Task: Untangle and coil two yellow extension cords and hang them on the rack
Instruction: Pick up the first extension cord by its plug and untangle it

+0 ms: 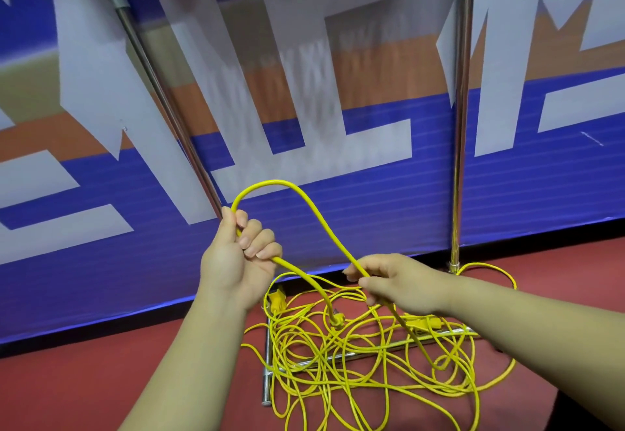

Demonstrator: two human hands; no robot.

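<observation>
Head view, looking down now: the left hand point(236, 254) is fisted round a yellow cord point(306, 202), fingers curled tight; the right hand point(389, 281) pinches the same cord between thumb and fingertips, so one loop arches up between the two hands; a plug point(335, 321) dangles on the short end below the left fist; everything else is a tangle point(372, 363) on the red floor point(101, 390), draped across the base bars point(267, 346) of the rack point(460, 126), with one strand lying near the foot of the right upright, around it or beside it I cannot tell.

Early going, by my reckoning; this looks like the first loop of the first coil, and nothing hangs on the rack yet; which strand belongs to which cord is anyone's guess from here. To do it well, make the left fist the anchor; let the right hand slide down the cord and bring up even lengths; add a small twist so each loop lies flat; when a snarl rises, stop and pick it open, don't yank; watch those base bars, a loop could catch under them.
</observation>
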